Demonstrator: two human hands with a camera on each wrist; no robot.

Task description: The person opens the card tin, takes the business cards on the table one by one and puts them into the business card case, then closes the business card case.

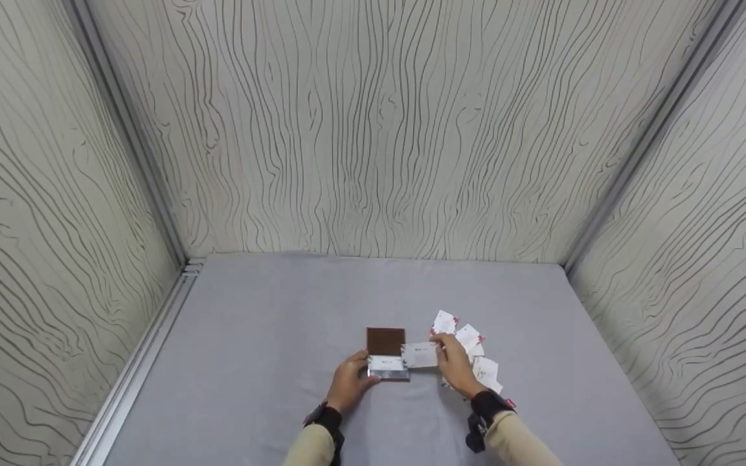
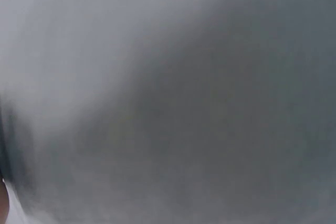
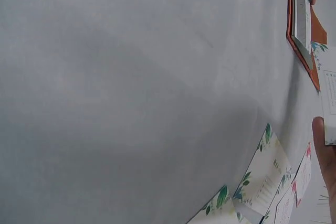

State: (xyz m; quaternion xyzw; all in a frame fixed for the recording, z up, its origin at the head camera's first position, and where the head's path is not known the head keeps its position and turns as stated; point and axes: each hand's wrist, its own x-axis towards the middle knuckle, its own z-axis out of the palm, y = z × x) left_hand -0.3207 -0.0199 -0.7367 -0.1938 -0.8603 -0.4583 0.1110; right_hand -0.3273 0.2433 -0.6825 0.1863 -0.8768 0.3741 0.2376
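Note:
A brown card case (image 1: pixel 386 341) lies unfolded on the grey cloth, its brown flap away from the person. In its near half, a white printed card (image 1: pixel 386 363) sits behind a shiny strip. My left hand (image 1: pixel 348 382) grips the case by its left side, thumb at the near corner and fingers higher up. Between thumb and fingers, my right hand (image 1: pixel 456 366) pinches another white card (image 1: pixel 419 355) by its right end. That card's left end overlaps the case's right edge; the right wrist view shows leaf prints on its corner. The left wrist view is mostly dark blur.
Several loose white cards (image 1: pixel 486 370) with red or green floral corners lie spread beside and partly under the right hand. Grey cloth (image 1: pixel 269 323) covers the table. Patterned panels (image 1: pixel 373 129) stand behind and at both sides, with a metal rail (image 1: pixel 146 362) along the left edge.

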